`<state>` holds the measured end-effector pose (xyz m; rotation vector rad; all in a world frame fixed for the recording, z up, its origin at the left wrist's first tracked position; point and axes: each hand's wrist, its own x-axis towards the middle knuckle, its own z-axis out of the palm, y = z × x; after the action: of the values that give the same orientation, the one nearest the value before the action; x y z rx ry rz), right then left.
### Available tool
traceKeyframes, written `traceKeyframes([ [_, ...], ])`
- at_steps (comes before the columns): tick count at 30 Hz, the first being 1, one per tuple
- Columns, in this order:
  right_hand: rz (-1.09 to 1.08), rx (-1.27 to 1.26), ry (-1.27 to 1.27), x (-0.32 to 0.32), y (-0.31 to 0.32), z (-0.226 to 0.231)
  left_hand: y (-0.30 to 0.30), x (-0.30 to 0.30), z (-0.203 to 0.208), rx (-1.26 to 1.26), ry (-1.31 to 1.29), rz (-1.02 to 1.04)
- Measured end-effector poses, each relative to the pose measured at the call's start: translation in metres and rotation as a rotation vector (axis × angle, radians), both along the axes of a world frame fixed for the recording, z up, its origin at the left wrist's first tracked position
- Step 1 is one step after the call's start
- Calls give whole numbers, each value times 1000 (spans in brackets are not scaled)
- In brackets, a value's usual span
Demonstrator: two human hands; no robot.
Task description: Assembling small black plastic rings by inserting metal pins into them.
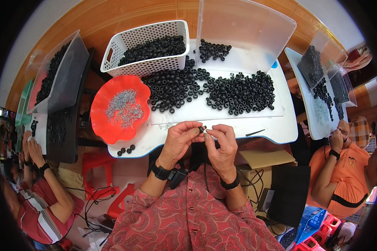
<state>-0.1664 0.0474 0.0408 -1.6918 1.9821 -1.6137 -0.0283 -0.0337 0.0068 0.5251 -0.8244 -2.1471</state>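
My left hand (pixel 182 140) pinches a small round black part (pixel 201 129) between thumb and fingertips, just off the table's front edge. Close against it, the fingertips of my right hand (pixel 222 146) are pressed together at a tiny pale piece, too small to name. To the left stands a red scalloped bowl (pixel 97 115) with many small clear or silvery pieces (pixel 125 109) in it. Beyond my hands, two heaps of black ring-like parts, the left heap (pixel 167 90) and the right heap (pixel 241 94), lie on a white sheet (pixel 180 119).
A white perforated basket (pixel 108 60) of black parts stands behind the bowl. A clear bin (pixel 247 27) lies tipped beside it. Several loose black parts (pixel 126 150) and a thin dark tool (pixel 255 132) rest near the table edge. Co-workers sit left (pixel 46 209) and right (pixel 343 180).
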Motion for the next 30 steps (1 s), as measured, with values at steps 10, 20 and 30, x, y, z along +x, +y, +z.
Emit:
traceKeyframes([
  [10, 59, 66, 52, -1, 5, 7, 3, 8, -1, -58, -86, -10],
  [20, 359, 345, -451, -11, 18, 7, 6, 32, -3, -83, -156, -275],
  [30, 329, 425, -764, -10, 18, 6, 20, 29, -15, 149, 74, -220],
])
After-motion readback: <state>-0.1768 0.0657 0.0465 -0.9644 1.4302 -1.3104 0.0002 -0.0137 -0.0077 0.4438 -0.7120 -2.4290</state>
